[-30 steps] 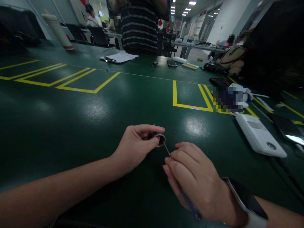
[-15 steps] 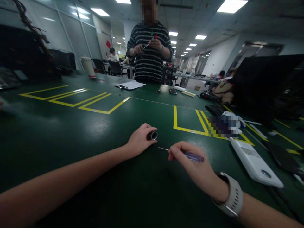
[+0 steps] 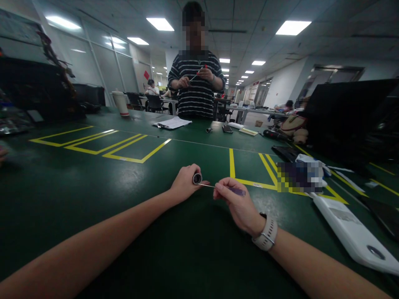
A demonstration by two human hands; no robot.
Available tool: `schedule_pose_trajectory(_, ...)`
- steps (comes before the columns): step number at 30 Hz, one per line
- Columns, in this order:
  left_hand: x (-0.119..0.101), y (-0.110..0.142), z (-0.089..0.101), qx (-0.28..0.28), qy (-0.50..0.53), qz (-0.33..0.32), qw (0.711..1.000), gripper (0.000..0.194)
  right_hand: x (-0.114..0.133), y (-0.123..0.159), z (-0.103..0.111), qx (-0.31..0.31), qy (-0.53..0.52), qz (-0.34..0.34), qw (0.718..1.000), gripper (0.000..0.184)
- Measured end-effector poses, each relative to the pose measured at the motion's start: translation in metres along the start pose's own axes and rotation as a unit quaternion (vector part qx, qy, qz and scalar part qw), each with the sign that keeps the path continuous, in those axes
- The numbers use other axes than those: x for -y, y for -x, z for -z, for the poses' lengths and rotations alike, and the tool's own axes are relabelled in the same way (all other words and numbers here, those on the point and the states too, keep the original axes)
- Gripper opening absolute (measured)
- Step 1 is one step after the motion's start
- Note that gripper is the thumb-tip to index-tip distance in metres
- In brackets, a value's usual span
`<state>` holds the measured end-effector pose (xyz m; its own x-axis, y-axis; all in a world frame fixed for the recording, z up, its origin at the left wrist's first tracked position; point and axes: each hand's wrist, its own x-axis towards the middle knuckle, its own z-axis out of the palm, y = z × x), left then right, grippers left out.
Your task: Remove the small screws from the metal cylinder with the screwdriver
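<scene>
Spread wide in front, a green table (image 3: pixel 124 178), marked out with yellow tape (image 3: pixel 232 164). At the far side, standing, a co-worker (image 3: pixel 197 97) in a striped top. To the right, lying flat, a long white device (image 3: pixel 355 236); farther off, some white papers (image 3: pixel 176 122).

Over the near middle, two bare hands. To the right, a right hand (image 3: pixel 238 205) curled into a pinch, thumb and fingers gathered on a slim screwdriver (image 3: pixel 238 191) with a purple handle; round the wrist, a pale watch strap (image 3: pixel 264 234). Opposite, a left hand (image 3: pixel 184 183) mostly closed, wrapped around a short cylinder (image 3: pixel 197 178), with one fingertip jutting out beneath its mouth.

For doing this step well, hold the cylinder firmly and let only the screwdriver move. Keep the mouth turned toward the eyes, with the hollow in sight. Better to brace the left wrist against the table, and to guide the thin shaft by light fingertip pressure rather than hard pushing. Mind that jutting fingertip, in case of a slip.

As for the cylinder: just left of the screwdriver, over the table; pale metallic rim, dark hollow, length mostly hidden by the grip.

Smallest of all, the shaft's tip, near the rim's lower edge; too blurred to tell whether inside or merely in front.
</scene>
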<state>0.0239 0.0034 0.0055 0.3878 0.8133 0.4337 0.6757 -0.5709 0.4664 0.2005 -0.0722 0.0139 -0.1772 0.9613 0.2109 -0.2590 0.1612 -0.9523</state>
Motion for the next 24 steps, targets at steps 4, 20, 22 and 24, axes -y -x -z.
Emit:
schedule_pose_trajectory(4, 0.003, 0.001, 0.0, 0.012, 0.062, -0.006, 0.998, 0.025, -0.004, 0.005, 0.004, 0.015, 0.047, 0.021, 0.999, 0.015)
schedule_pose_trajectory(20, -0.001, 0.007, -0.003, 0.007, -0.019, -0.11, 0.994, 0.01, 0.005, 0.019, -0.004, 0.028, 0.361, 0.159, 0.918, 0.014)
schedule_pose_trajectory(22, 0.0, 0.008, -0.002, 0.013, -0.005, -0.122, 0.992, 0.008, 0.004, 0.018, -0.004, 0.029, 0.338, 0.154, 0.928, 0.014)
schedule_pose_trajectory(24, 0.0, 0.008, -0.001, 0.024, 0.014, -0.131, 0.991, 0.008, 0.002, 0.016, -0.001, 0.028, 0.289, 0.115, 0.95, 0.015)
